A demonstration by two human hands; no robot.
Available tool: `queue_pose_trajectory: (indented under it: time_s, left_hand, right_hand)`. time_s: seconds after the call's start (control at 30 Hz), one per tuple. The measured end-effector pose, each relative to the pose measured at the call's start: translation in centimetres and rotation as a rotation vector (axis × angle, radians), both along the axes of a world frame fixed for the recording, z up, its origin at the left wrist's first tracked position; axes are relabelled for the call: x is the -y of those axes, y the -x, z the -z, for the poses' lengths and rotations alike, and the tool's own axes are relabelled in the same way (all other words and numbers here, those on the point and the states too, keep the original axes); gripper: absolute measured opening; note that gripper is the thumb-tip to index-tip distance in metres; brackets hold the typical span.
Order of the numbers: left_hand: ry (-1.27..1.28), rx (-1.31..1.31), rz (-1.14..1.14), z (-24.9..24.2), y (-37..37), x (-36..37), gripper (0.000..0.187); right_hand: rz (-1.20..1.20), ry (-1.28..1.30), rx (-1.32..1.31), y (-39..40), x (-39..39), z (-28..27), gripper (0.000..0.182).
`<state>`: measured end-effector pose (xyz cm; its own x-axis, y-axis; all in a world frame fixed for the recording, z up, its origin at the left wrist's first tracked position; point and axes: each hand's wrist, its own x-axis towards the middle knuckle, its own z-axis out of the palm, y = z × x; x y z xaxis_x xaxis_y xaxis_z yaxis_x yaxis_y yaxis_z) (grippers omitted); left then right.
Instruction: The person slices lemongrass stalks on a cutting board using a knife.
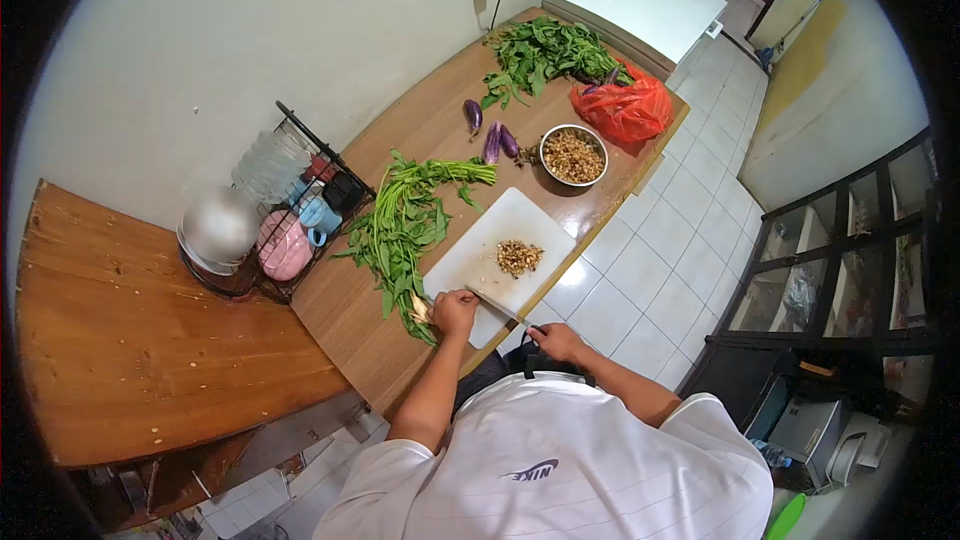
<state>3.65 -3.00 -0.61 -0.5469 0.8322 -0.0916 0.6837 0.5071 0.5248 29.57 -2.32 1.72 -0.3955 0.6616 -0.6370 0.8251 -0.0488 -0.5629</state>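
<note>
Two hands work at the near edge of a wooden bench (pixel 400 140). The left hand (pixel 455 312) is curled, its grip pressed down on the pale stalk ends (pixel 420 310) of a bunch of greens (pixel 405 225) lying beside the white board (pixel 495 240). The right hand (pixel 556 341) has its grip clamped on a knife (pixel 498 306) handle; the blade slants across the board's near corner, its tip just by the left hand. Beyond the left hand, mid-board, sits a small heap of chopped bits (pixel 519 256). Farther off stand a round metal bowl (pixel 574 155) of brown chopped stuff, three purple eggplants (pixel 492 135), more leafy greens (pixel 545 55) and a crumpled red bag (pixel 625 108). Left of the left hand, a black wire rack (pixel 300 205) holds cups and a shiny dome-shaped bowl. Both forearms are bare and bent, elbows drawn back toward the white shirt. Nothing lies between the blade and the stalks.
</note>
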Motion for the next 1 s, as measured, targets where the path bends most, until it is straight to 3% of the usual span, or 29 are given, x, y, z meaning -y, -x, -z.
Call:
queue_pose_trajectory:
  time_s: [0.4,0.5,0.7,0.9,1.0]
  left_hand:
    - [-0.045,-0.033,0.031,0.1,-0.2,1.3,0.012]
    - [-0.044,-0.013,0.020,-0.6,-0.3,1.2,0.012]
    - [0.000,0.005,0.011,-1.0,-0.1,1.0,0.012]
    - [-0.051,0.010,-0.001,-0.2,0.1,1.2,0.011]
    - [-0.075,0.008,0.022,-1.0,0.0,1.4,0.014]
  right_hand:
    - [-0.008,0.098,0.019,0.3,0.0,-1.1,0.065]
    - [0.010,-0.040,0.006,0.6,0.0,0.1,0.066]
    - [-0.008,0.069,-0.042,0.6,-0.7,0.2,0.069]
    - [-0.008,-0.041,-0.041,0.8,0.7,0.9,0.070]
    - [0.039,0.030,-0.034,0.9,0.0,0.9,0.071]
